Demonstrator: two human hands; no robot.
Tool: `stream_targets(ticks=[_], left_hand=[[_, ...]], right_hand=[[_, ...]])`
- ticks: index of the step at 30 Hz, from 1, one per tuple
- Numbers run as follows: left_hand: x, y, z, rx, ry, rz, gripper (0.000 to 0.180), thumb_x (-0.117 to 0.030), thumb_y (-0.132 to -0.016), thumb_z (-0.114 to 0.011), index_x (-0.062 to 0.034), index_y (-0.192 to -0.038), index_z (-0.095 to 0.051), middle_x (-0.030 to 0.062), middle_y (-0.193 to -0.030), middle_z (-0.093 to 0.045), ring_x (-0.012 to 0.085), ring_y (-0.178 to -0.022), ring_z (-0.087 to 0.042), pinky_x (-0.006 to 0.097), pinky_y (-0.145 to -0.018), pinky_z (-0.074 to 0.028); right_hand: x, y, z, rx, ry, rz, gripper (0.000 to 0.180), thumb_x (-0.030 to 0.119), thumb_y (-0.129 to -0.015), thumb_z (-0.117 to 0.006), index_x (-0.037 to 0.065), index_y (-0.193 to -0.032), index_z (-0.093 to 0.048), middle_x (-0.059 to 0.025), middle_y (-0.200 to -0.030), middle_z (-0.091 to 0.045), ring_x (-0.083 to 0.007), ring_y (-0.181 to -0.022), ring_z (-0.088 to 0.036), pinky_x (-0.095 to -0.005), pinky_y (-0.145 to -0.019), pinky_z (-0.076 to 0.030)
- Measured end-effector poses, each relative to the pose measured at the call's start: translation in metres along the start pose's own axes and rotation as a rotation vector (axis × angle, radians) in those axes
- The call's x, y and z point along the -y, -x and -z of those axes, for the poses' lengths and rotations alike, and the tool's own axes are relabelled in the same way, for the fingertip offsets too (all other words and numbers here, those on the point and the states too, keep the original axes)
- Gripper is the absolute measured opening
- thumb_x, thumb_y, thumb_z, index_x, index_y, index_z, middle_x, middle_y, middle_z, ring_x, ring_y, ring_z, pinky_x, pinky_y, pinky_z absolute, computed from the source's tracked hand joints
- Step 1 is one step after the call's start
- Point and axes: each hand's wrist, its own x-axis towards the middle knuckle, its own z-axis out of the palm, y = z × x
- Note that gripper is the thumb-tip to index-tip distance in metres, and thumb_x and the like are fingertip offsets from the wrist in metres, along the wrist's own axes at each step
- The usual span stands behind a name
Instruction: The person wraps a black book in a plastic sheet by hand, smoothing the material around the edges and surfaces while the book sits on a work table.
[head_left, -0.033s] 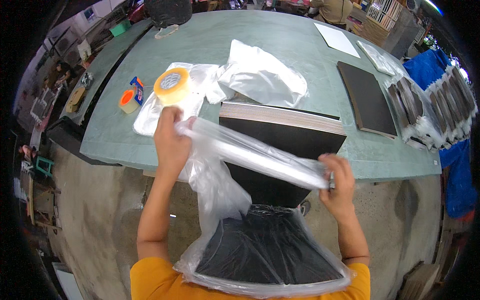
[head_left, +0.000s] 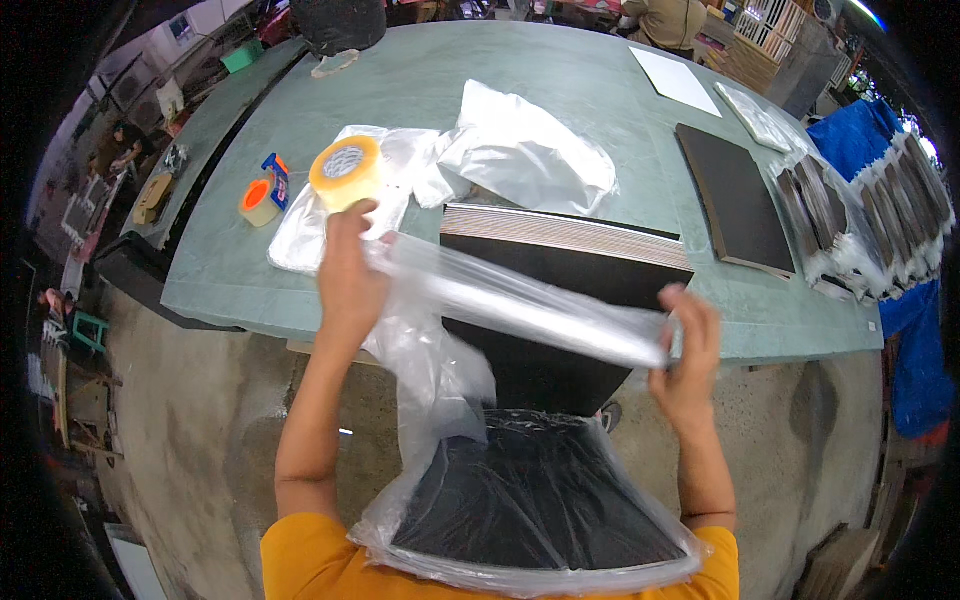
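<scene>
Clear plastic bag stretched between two hands over a stack of dark boards at the table edge.

A grey-green table [head_left: 560,90] is seen beyond both hands. A stack of dark boards [head_left: 560,262] lies on its near edge, behind and between the hands, overhanging toward the person. A clear plastic bag [head_left: 520,300] is held taut in front of that stack, its mouth end drawn into a band from hand to hand; its lower part hangs below the hands and is draped over a black sheet [head_left: 535,495] close to the body. The left hand [head_left: 350,270] is closed around the bag's upper left end. The right hand [head_left: 688,362] is closed on the lower right end, fingers curled over the film. A roll of yellow tape [head_left: 345,170] stands just beyond the left hand, and a small orange tape dispenser [head_left: 262,195] further to its left.
</scene>
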Motion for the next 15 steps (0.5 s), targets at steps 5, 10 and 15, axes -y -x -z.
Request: stream_targets(ticks=[5, 10, 15], left_hand=[[-0.014, 0.011, -0.008, 0.093, -0.204, -0.279, 0.043, 0.004, -0.065, -0.052, -0.0144, -0.103, -0.058, 0.0112, -0.102, -0.051, 0.0230, -0.078, -0.054, 0.033, -0.063, -0.046], [-0.003, 0.013, -0.007, 0.041, -0.119, -0.317, 0.066, 0.009, -0.056, -0.052, -0.0196, -0.115, -0.050, 0.0094, -0.106, -0.048, 0.0224, -0.078, -0.052, 0.032, -0.065, -0.045], [-0.009, 0.001, -0.008, 0.136, -0.240, -0.331, 0.073, 0.012, -0.052, -0.052, -0.0205, -0.118, -0.048, 0.0104, -0.107, -0.047, 0.0227, -0.078, -0.052, 0.033, -0.066, -0.045]], right_hand=[[-0.020, -0.003, 0.008, 0.073, 0.214, -0.040, 0.067, -0.017, -0.057, -0.043, 0.012, -0.117, -0.050, -0.0143, -0.115, -0.043, -0.0295, -0.107, -0.039, -0.0404, -0.088, -0.033], [-0.025, 0.008, 0.013, 0.024, -0.194, -0.196, 0.065, -0.017, -0.058, -0.043, 0.012, -0.116, -0.050, -0.0142, -0.115, -0.042, -0.0305, -0.114, -0.035, -0.0389, -0.097, -0.028], [-0.029, -0.014, 0.009, 0.090, 0.100, -0.080, 0.065, -0.018, -0.059, -0.041, 0.012, -0.116, -0.050, -0.0127, -0.121, -0.038, -0.0305, -0.113, -0.035, -0.0369, -0.094, -0.031]])
